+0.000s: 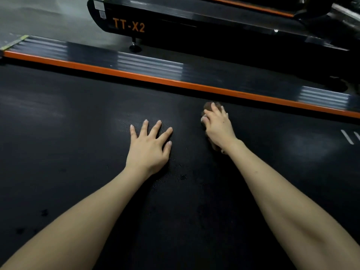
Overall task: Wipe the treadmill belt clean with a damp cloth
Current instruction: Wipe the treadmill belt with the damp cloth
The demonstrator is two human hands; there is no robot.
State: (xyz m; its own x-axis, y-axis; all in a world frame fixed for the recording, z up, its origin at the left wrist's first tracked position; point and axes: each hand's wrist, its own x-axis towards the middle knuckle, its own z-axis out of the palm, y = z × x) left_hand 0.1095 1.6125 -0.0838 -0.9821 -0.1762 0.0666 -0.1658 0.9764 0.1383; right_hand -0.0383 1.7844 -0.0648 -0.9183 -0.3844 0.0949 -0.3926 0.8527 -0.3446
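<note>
Treadmill belt (68, 133), black and finely dimpled, fills the near part of the head view from edge to edge, with two bare forearms reaching out across it. At far left, grey floor (48, 18) shows beyond the machine, and a strip of yellowish tape (15, 41) lies at the left end of the ribbed side rail (148, 65). A few darker blotches (44, 212) dot the belt near the left forearm. Orange lettering "TT-X2" (128, 25) runs along the side of a second treadmill (194, 36) standing on the far side, and its round levelling foot (135, 48) rests on the floor just beyond the rail. An orange trim strip (155, 79) borders the belt's far edge, slanting nearer as it runs from left to right. Left of centre, the left hand (149, 148) lies palm down on the belt, fingers straight and spread wide, holding nothing. Just to its right and apart from it, the right hand (219, 127) presses a brown cloth (209, 106) onto the belt, fingers curled over the bunched fabric. The cloth peeks out beyond the fingertips and again beside the wrist, and it sits near the orange strip without touching it. Pale patches of reflected light lie on the belt to either side of the hands. At far right, short white lines (347, 137) mark the belt close to the frame edge.
</note>
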